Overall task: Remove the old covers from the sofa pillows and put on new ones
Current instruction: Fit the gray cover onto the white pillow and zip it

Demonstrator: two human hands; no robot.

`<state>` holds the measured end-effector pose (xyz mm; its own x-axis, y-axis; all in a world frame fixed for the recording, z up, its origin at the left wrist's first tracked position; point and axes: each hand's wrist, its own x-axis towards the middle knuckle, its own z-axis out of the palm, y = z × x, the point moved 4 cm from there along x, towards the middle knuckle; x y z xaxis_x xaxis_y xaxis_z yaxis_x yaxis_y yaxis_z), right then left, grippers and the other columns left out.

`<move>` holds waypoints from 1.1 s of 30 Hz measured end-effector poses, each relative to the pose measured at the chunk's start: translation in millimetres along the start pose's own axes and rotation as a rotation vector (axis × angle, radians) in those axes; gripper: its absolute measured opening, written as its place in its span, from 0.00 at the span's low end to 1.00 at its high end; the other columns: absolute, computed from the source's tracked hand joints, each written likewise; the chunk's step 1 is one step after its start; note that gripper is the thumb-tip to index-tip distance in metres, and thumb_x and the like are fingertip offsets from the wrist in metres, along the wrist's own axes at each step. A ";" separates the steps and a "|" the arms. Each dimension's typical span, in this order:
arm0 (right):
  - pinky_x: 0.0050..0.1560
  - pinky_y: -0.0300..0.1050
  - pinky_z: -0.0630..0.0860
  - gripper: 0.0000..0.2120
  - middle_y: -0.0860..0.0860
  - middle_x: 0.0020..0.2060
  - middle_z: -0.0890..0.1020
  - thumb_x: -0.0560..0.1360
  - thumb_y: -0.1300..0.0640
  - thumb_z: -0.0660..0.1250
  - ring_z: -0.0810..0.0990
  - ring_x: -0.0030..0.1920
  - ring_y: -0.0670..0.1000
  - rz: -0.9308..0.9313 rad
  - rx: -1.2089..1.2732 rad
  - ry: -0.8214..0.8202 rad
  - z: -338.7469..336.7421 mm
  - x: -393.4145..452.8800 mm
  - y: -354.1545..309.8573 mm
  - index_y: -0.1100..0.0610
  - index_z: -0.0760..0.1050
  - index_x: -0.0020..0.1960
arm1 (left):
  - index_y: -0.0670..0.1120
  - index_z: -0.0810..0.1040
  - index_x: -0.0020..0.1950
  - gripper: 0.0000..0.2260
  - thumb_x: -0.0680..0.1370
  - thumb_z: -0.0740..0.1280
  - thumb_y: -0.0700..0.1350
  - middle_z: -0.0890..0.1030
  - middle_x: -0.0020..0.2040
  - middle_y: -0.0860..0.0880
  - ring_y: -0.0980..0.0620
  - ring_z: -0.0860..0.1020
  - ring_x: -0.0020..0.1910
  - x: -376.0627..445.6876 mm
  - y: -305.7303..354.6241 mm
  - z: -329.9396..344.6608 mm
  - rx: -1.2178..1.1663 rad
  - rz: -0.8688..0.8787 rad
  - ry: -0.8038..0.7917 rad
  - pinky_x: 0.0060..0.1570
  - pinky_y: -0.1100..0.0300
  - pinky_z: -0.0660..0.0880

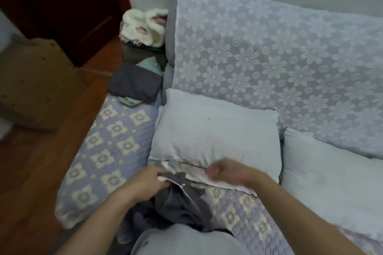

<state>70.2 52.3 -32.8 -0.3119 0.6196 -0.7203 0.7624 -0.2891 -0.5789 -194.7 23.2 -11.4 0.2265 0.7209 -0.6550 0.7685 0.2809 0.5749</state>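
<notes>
Pillow (213, 130) half inside white cover (223, 181), left hand (145, 184) gripping.

The two pale pillows (213, 130) (331, 176) are showing smooth, matt woven cloth, and the dark grey cover (178, 201) is lying as soft matt fabric. The sofa backrest throw (269, 51) is presenting raised floral lace, the seat pad (103, 151) is showing quilted cloth, and the floor (31, 172) is reflecting as glossy wood.
</notes>
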 end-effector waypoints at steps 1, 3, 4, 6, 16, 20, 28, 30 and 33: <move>0.45 0.36 0.75 0.07 0.47 0.48 0.85 0.77 0.55 0.71 0.81 0.44 0.42 -0.014 0.043 0.198 -17.7 20.5 -2.0 0.52 0.83 0.54 | 0.59 0.84 0.48 0.04 0.78 0.72 0.49 0.84 0.41 0.63 0.68 0.80 0.42 -1.8 -4.1 -6.1 -0.121 -0.016 0.104 0.39 0.74 0.72; 0.53 0.43 0.75 0.08 0.53 0.50 0.86 0.78 0.57 0.70 0.83 0.49 0.50 -0.027 0.028 0.531 -54.0 61.7 -6.5 0.55 0.84 0.56 | 0.58 0.84 0.45 0.05 0.80 0.69 0.51 0.85 0.40 0.59 0.62 0.81 0.43 -0.1 -15.5 -16.6 -0.268 -0.071 0.301 0.37 0.68 0.72; 0.58 0.44 0.74 0.11 0.54 0.54 0.85 0.78 0.57 0.69 0.82 0.55 0.53 -0.022 -0.021 0.619 -68.9 80.6 -9.3 0.56 0.83 0.59 | 0.56 0.83 0.45 0.06 0.81 0.68 0.52 0.85 0.41 0.56 0.56 0.82 0.43 -0.8 -20.9 -18.9 -0.321 -0.112 0.366 0.37 0.64 0.73; 0.63 0.47 0.71 0.15 0.57 0.60 0.82 0.78 0.54 0.69 0.79 0.61 0.58 -0.012 -0.121 0.690 -90.9 118.9 -8.2 0.57 0.81 0.64 | 0.53 0.83 0.45 0.08 0.81 0.68 0.52 0.85 0.39 0.51 0.50 0.82 0.42 0.2 -33.1 -17.8 -0.390 -0.172 0.438 0.38 0.57 0.73; 0.46 0.55 0.72 0.08 0.58 0.44 0.81 0.77 0.62 0.65 0.72 0.48 0.62 -0.137 -0.406 0.897 -77.1 175.6 -1.6 0.60 0.83 0.48 | 0.49 0.84 0.47 0.05 0.80 0.70 0.48 0.86 0.41 0.48 0.47 0.84 0.44 -1.3 -68.9 -11.4 -0.489 -0.279 0.489 0.48 0.47 0.80; 0.47 0.53 0.70 0.13 0.62 0.47 0.81 0.84 0.54 0.57 0.76 0.50 0.64 -0.009 -0.046 0.869 -49.9 135.6 14.5 0.61 0.74 0.50 | 0.52 0.84 0.47 0.05 0.80 0.69 0.48 0.86 0.40 0.51 0.48 0.85 0.42 8.1 -57.0 -5.6 -0.546 -0.283 0.436 0.47 0.48 0.80; 0.68 0.44 0.70 0.21 0.59 0.72 0.70 0.83 0.59 0.59 0.71 0.71 0.54 0.658 -0.353 0.169 158.8 -14.5 271.2 0.64 0.65 0.74 | 0.54 0.83 0.51 0.05 0.80 0.68 0.47 0.86 0.41 0.45 0.44 0.83 0.39 40.9 -3.1 34.2 -0.440 -0.169 0.209 0.39 0.57 0.73; 0.76 0.47 0.59 0.29 0.56 0.80 0.58 0.83 0.59 0.60 0.60 0.78 0.54 0.660 -0.413 -0.066 179.6 -31.9 299.4 0.61 0.54 0.81 | 0.54 0.83 0.50 0.04 0.80 0.69 0.49 0.85 0.39 0.48 0.48 0.82 0.37 44.8 6.9 37.2 -0.407 -0.150 0.189 0.37 0.57 0.74; 0.66 0.45 0.73 0.19 0.58 0.69 0.74 0.82 0.63 0.57 0.75 0.66 0.55 0.681 -0.197 0.080 136.4 -29.3 248.0 0.61 0.72 0.72 | 0.52 0.84 0.48 0.05 0.79 0.70 0.51 0.86 0.41 0.51 0.49 0.84 0.42 49.2 21.5 35.6 -0.409 -0.120 0.186 0.46 0.51 0.80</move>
<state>191.2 -137.1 -207.4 0.3069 0.4019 -0.8627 0.8636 -0.4986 0.0750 -145.7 42.2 -48.7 0.0110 0.7588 -0.6512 0.4753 0.5690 0.6711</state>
